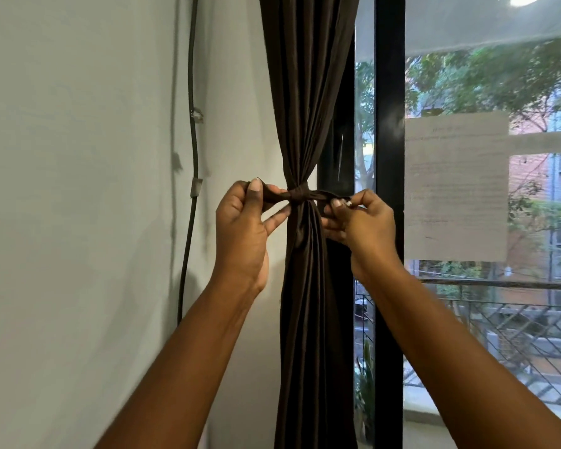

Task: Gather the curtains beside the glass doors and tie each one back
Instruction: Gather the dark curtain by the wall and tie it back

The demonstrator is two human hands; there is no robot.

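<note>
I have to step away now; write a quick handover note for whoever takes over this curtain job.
Left hand pinches the left end of the tie-back; right hand pinches its right end.
The dark curtain is gathered beside the glass door, with the tie wrapped round it and crossed in a knot.
Left: pull the knot snug and release. No other curtain is in view, so check for one.

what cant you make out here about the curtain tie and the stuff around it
Head view only:
- Dark brown curtain: top and bottom cut off by the frame edges.
- Matching fabric tie: its back hidden by the curtain, its ends inside the left hand and right hand.
- White paper sheet on the glass: text too faint.
</note>
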